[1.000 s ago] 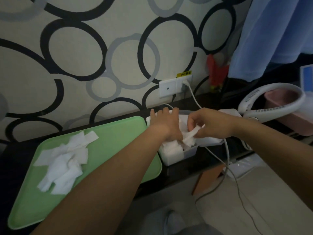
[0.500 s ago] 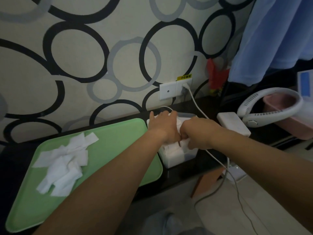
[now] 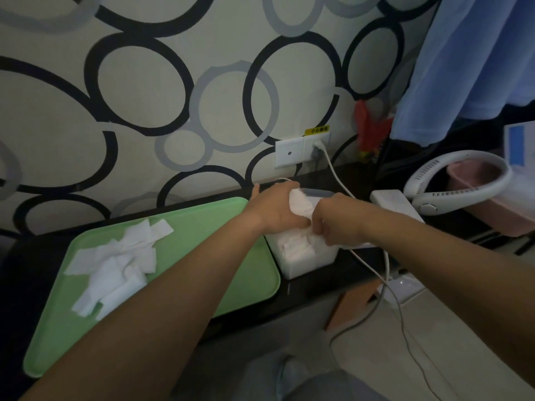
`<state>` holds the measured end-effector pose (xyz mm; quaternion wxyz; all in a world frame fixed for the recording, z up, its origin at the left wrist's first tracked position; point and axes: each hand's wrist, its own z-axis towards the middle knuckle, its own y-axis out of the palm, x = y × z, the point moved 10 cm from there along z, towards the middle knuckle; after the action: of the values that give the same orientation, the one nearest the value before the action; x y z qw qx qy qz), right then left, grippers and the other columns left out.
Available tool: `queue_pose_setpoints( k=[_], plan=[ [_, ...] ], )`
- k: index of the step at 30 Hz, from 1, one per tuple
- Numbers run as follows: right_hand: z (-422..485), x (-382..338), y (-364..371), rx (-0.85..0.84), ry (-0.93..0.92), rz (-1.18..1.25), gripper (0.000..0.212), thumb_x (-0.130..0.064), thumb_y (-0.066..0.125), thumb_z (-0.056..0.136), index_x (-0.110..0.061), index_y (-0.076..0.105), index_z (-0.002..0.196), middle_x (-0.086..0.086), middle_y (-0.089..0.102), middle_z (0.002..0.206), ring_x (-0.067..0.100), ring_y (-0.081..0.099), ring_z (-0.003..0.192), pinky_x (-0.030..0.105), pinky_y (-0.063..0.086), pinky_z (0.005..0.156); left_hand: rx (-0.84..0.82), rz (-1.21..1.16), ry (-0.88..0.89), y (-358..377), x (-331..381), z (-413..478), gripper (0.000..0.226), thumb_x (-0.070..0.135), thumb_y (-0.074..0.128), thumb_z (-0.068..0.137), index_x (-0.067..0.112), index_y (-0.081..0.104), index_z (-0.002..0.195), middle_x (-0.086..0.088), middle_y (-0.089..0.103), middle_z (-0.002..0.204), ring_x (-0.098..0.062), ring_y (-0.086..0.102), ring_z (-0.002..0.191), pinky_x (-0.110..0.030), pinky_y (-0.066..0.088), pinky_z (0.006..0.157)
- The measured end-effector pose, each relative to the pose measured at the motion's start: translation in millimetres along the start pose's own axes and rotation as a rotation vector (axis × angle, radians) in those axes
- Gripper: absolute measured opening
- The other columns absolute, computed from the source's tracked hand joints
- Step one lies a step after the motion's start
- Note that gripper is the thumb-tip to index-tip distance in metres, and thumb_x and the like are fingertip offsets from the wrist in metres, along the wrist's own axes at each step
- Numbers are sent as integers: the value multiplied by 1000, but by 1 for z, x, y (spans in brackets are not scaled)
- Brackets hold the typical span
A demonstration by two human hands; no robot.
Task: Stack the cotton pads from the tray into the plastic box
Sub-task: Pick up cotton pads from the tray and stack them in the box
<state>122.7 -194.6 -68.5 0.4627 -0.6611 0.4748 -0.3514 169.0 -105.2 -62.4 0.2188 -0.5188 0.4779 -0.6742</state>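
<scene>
Down from just right of the one plastic box [image 3: 301, 263] has come the right hand [image 3: 338, 222], and its curled fingers now pinch the stacked pads [image 3: 301, 202] at the box's top. The left hand [image 3: 275, 208] lies over the box's left side; whether it grips or only presses, I cannot tell. Left of the box, touching it, one green tray [image 3: 208, 227] bears one heap of loose pads [image 3: 115, 261], too overlapped to count.
</scene>
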Motion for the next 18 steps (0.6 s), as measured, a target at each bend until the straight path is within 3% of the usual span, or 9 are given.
queue_pose_setpoints(
  k=[4, 6, 9, 14, 18],
  plan=[
    [-4, -7, -29, 127, 20, 64, 20, -22, 59, 90, -33, 73, 100, -6, 66, 106, 19, 63, 92, 38, 56, 80, 127, -142, -58, -29, -26, -30, 76, 46, 74, 78, 25, 46, 146, 3, 54, 145, -25, 46, 136, -49, 27, 119],
    [-5, -25, -44, 200, -12, 219, 16, -25, 59, 89, -32, 73, 94, -8, 69, 102, 15, 64, 91, 38, 57, 82, 188, -189, -107, -46, -48, -51, 72, 44, 74, 80, 24, 49, 144, 2, 57, 142, -23, 48, 134, -39, 37, 114],
    [-2, -69, -57, 249, -101, 453, 14, -24, 61, 87, -27, 73, 82, -12, 70, 86, 8, 66, 83, 31, 55, 76, 252, -210, -211, -68, -89, -90, 61, 34, 73, 86, 19, 53, 142, 2, 57, 143, -18, 52, 132, -27, 38, 107],
    [15, -154, -43, 170, -193, 777, 16, -11, 60, 82, -14, 76, 83, -2, 74, 73, 14, 66, 59, 28, 56, 59, 364, -248, -452, -93, -167, -166, 47, 25, 70, 90, 14, 59, 135, -3, 61, 137, -20, 57, 126, -30, 40, 105],
    [26, -221, -20, 90, -267, 928, 14, -5, 63, 78, -11, 76, 79, 3, 73, 69, 18, 63, 60, 34, 56, 64, 415, -221, -612, -109, -218, -230, 16, 11, 67, 88, 19, 66, 101, -1, 67, 106, -23, 63, 103, -26, 43, 86]
  ],
)
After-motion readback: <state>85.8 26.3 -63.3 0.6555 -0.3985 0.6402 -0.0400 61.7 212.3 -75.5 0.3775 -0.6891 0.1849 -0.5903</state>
